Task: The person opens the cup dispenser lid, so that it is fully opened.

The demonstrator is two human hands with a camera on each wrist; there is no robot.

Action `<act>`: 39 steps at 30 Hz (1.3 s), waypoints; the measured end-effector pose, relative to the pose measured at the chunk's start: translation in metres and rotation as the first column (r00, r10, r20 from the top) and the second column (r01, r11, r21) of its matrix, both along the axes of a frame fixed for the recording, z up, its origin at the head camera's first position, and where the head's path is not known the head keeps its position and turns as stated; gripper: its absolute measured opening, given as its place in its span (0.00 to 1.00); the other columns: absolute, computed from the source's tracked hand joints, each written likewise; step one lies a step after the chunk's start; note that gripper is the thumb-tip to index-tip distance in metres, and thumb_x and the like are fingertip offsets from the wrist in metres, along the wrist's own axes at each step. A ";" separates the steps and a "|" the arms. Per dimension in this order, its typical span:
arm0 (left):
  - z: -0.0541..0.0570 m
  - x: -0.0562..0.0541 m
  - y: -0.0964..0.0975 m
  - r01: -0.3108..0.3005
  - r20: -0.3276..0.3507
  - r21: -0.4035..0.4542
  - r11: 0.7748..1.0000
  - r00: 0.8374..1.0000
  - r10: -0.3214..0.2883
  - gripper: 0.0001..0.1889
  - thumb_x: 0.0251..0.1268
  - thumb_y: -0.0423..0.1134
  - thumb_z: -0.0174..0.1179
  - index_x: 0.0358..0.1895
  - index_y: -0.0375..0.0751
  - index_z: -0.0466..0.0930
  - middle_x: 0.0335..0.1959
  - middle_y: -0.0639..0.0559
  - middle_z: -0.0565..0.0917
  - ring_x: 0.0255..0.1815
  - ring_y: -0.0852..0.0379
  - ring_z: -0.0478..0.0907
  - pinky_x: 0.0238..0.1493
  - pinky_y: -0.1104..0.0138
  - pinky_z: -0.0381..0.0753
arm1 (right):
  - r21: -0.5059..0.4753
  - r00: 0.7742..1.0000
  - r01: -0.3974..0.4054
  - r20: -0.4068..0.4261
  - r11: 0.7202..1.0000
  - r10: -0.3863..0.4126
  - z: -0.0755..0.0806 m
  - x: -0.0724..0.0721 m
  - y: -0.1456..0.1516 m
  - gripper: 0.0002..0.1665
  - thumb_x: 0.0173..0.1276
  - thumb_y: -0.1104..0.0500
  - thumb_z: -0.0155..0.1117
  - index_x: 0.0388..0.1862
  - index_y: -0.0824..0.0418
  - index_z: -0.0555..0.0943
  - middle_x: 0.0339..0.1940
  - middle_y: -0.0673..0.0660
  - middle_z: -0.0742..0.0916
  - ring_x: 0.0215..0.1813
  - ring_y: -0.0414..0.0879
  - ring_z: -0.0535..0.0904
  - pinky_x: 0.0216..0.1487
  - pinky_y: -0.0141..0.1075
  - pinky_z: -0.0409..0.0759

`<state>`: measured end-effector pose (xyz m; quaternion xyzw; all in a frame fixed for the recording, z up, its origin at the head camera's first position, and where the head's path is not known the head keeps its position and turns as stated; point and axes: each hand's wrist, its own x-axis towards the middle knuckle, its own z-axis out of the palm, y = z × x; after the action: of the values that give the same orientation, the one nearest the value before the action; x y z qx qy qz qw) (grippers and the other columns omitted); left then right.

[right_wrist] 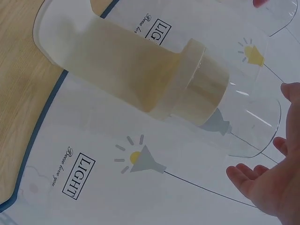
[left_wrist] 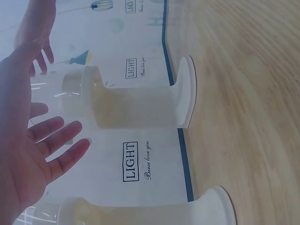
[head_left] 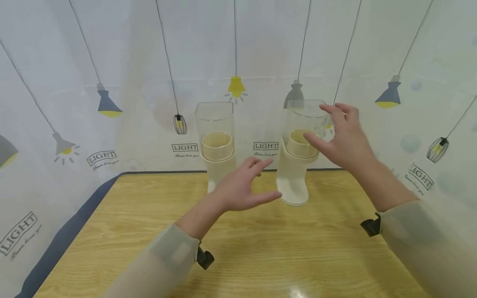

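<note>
Two cream-coloured stands, each with a rounded foot and a ring collar topped by a clear open container, stand side by side. My right hand (head_left: 345, 140) is beside the right clear container (head_left: 301, 114), thumb and fingers spread about its near right side, fingertips close to the rim. In the right wrist view, a gap shows between these fingers and that container. My left hand (head_left: 240, 186) reaches between the stands, its fingers extended and parted, thumb tip near the foot of the right stand (head_left: 292, 192). It overlaps the lower part of the left stand (head_left: 220, 169), which carries the left clear container (head_left: 214, 118).
Both stands are near the far edge of a wooden table (head_left: 149, 231). Right behind them hangs a pale sheet (head_left: 130, 124) printed with lamps and lettering, with a dark blue strip (head_left: 71, 231) along the table edge. Black wrist mounts (head_left: 205, 257) sit at the sleeve cuffs.
</note>
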<state>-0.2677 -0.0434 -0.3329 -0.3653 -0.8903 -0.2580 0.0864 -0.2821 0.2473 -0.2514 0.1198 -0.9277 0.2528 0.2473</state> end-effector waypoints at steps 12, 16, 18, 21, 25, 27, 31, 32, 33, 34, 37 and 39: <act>0.013 -0.023 0.018 -0.001 0.022 -0.016 1.000 1.000 0.001 0.47 0.61 0.75 0.55 0.79 0.55 0.58 0.68 0.52 0.68 0.55 0.58 0.74 0.54 0.58 0.79 | -0.038 0.999 0.017 0.033 0.999 -0.016 -0.001 -0.021 -0.012 0.51 0.65 0.32 0.66 0.80 0.46 0.59 0.80 0.66 0.51 0.64 0.75 0.71 0.54 0.68 0.74; 0.013 -0.031 0.025 -0.022 0.036 -0.033 0.999 0.999 0.023 0.47 0.61 0.76 0.54 0.79 0.55 0.59 0.67 0.52 0.68 0.54 0.57 0.75 0.52 0.58 0.80 | -0.043 0.999 0.016 0.049 0.999 -0.014 -0.004 -0.024 -0.012 0.50 0.65 0.31 0.65 0.80 0.47 0.60 0.80 0.65 0.50 0.62 0.74 0.72 0.55 0.67 0.75; 0.012 -0.035 0.027 -0.032 0.039 -0.046 0.998 0.999 0.034 0.47 0.61 0.76 0.53 0.79 0.55 0.59 0.66 0.52 0.69 0.55 0.57 0.75 0.51 0.58 0.80 | -0.051 0.998 0.016 0.054 0.999 -0.014 -0.006 -0.025 -0.012 0.51 0.65 0.30 0.65 0.80 0.48 0.60 0.81 0.64 0.49 0.60 0.74 0.73 0.54 0.66 0.75; 0.010 -0.041 0.029 -0.037 0.044 -0.054 0.998 0.998 0.039 0.46 0.63 0.75 0.53 0.79 0.53 0.60 0.65 0.51 0.69 0.56 0.55 0.75 0.52 0.58 0.80 | -0.078 0.999 0.015 0.052 0.997 -0.011 -0.009 -0.025 -0.013 0.52 0.64 0.30 0.66 0.80 0.49 0.60 0.81 0.62 0.49 0.55 0.72 0.77 0.52 0.63 0.78; 0.007 -0.049 0.031 -0.054 0.061 -0.061 0.997 0.996 0.057 0.46 0.64 0.74 0.53 0.79 0.52 0.59 0.64 0.50 0.68 0.59 0.54 0.74 0.54 0.58 0.79 | -0.126 1.000 0.010 0.016 0.992 -0.008 -0.013 -0.027 -0.017 0.53 0.62 0.31 0.68 0.78 0.53 0.60 0.80 0.60 0.51 0.46 0.67 0.79 0.47 0.57 0.79; 0.004 -0.054 0.033 -0.064 0.071 -0.056 0.996 0.995 0.068 0.47 0.63 0.74 0.53 0.79 0.51 0.59 0.65 0.49 0.68 0.61 0.53 0.73 0.56 0.57 0.78 | -0.148 1.000 0.008 -0.011 0.989 -0.010 -0.016 -0.029 -0.018 0.53 0.61 0.31 0.69 0.76 0.55 0.62 0.79 0.59 0.52 0.45 0.66 0.79 0.46 0.55 0.78; -0.006 -0.064 0.040 -0.093 0.088 -0.009 0.996 0.992 0.093 0.50 0.62 0.74 0.55 0.80 0.49 0.55 0.71 0.46 0.64 0.67 0.49 0.70 0.64 0.54 0.74 | -0.181 0.998 0.007 -0.054 0.983 -0.017 -0.020 -0.030 -0.018 0.52 0.60 0.33 0.71 0.74 0.56 0.62 0.78 0.58 0.54 0.46 0.64 0.77 0.47 0.54 0.77; -0.008 -0.066 0.042 -0.102 0.095 0.013 0.995 0.990 0.101 0.51 0.61 0.74 0.56 0.81 0.49 0.52 0.72 0.45 0.63 0.69 0.48 0.68 0.65 0.54 0.73 | -0.186 0.998 0.006 -0.060 0.982 -0.017 -0.021 -0.031 -0.017 0.51 0.60 0.33 0.72 0.74 0.56 0.62 0.78 0.58 0.54 0.47 0.63 0.76 0.47 0.54 0.77; -0.011 -0.069 0.045 -0.113 0.101 0.033 0.993 0.989 0.110 0.52 0.61 0.74 0.56 0.81 0.49 0.49 0.74 0.44 0.61 0.70 0.47 0.67 0.67 0.53 0.71 | -0.192 0.998 0.005 -0.063 0.981 -0.017 -0.021 -0.031 -0.017 0.51 0.60 0.34 0.72 0.74 0.55 0.62 0.78 0.57 0.54 0.47 0.63 0.76 0.47 0.53 0.77; -0.014 -0.071 0.047 -0.123 0.106 0.057 0.991 0.988 0.116 0.53 0.61 0.73 0.57 0.82 0.49 0.46 0.75 0.43 0.59 0.72 0.45 0.65 0.68 0.53 0.70 | -0.201 0.998 0.002 -0.064 0.980 -0.015 -0.022 -0.031 -0.017 0.51 0.60 0.34 0.72 0.73 0.55 0.62 0.78 0.57 0.54 0.48 0.62 0.76 0.48 0.53 0.77; -0.021 -0.076 0.056 -0.154 0.130 0.121 0.981 0.982 0.138 0.57 0.61 0.73 0.58 0.83 0.49 0.39 0.79 0.41 0.54 0.76 0.43 0.59 0.71 0.52 0.65 | -0.217 0.997 0.002 -0.071 0.976 -0.018 -0.025 -0.032 -0.017 0.51 0.60 0.34 0.72 0.73 0.54 0.62 0.78 0.55 0.54 0.49 0.59 0.75 0.49 0.52 0.77; -0.023 -0.079 0.063 -0.167 0.155 0.171 0.971 0.978 0.141 0.58 0.60 0.73 0.59 0.83 0.48 0.38 0.80 0.42 0.53 0.78 0.43 0.55 0.73 0.52 0.62 | -0.224 0.996 0.004 -0.081 0.975 -0.022 -0.026 -0.032 -0.017 0.50 0.59 0.35 0.73 0.72 0.53 0.62 0.78 0.54 0.55 0.49 0.58 0.75 0.49 0.51 0.77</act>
<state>-0.3469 0.0191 -0.3563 -0.2664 -0.8923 -0.3564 0.0758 -0.3143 0.2304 -0.2775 0.0955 -0.8831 0.3487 0.2991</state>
